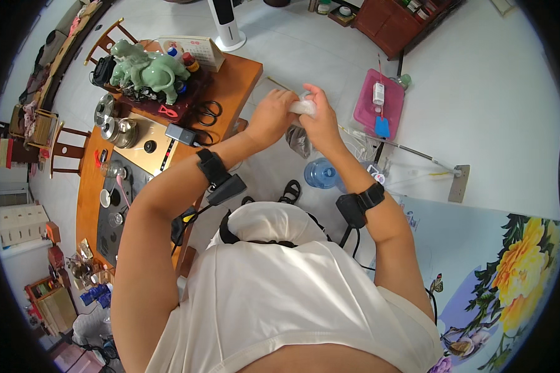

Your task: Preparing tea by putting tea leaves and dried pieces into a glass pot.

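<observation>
My left hand (270, 118) and my right hand (320, 121) meet ahead of me, beyond the right edge of the wooden table. Between them is a small white, slightly translucent wad (303, 107); whether it is tissue or plastic I cannot tell. The left fingers curl against its left end. On the right, my thumb and fingers close round it, with one finger raised. Black bands with small dark boxes sit on both forearms. Below the hands, a greyish crumpled bag (298, 142) shows, partly covered by my right hand.
At left, the wooden table (246, 71) carries a green animal figurine (149, 69), a desk calendar (196, 50), black scissors (208, 113), a glass pot and a tea tray. A blue water bottle (320, 173), pink tub (364, 105) and thin metal pole (410, 149) lie at right.
</observation>
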Available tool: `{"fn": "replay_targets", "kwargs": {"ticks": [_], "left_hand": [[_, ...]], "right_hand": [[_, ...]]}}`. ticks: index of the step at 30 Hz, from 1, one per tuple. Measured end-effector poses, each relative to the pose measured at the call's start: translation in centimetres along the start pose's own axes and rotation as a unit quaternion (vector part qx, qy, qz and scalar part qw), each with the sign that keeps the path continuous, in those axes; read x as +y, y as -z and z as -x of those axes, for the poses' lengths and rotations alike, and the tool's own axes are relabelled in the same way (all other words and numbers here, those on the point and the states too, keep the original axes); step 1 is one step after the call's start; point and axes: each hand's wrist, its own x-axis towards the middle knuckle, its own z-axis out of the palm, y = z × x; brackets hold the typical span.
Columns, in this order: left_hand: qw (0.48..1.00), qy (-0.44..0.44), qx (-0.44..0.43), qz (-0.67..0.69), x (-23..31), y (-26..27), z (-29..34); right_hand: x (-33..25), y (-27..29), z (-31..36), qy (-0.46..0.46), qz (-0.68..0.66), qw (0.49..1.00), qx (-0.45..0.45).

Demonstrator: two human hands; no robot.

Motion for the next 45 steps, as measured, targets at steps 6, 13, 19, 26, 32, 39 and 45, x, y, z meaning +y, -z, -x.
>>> {"fn": "replay_targets", "kwargs": {"ticks": [6,13,19,26,32,39,45], "left_hand": [[0.911,0.294,-0.083,0.276,-0.4,0.1,1.0],[0.814,0.361,-0.160,0.427,0.9,1.7,0.7],[0.805,0.307,-0.151,0.485,1.3,0.8,0.6],[0.811,0.289,-0.200,0.468,1.4,0.6,0.5],[0.867,0.268,-0.153,0.390,1.3,-0.9,0.6],[0.898,0.187,-0.144,0.371,0.0,-3.1,1.4],[0.793,0.328,-0.131,0.497,2.3,-1.4,2.7]], "right_hand": [[2.2,-1.2,1.0,0.080,0.096,0.992,-0.035],[2.2,-0.4,1.1,0.077,0.082,0.993,-0.033],[1.9,1.3,1.8,0.105,0.098,0.990,-0.016],[2.6,1.7,2.8,0.074,0.095,0.992,-0.034],[2.9,2.0,2.8,0.050,0.102,0.993,-0.033],[4.0,2.9,3.5,0.065,0.061,0.994,-0.065],[2.8,3.5,4.1,-0.068,-0.063,0.981,-0.173]]}}
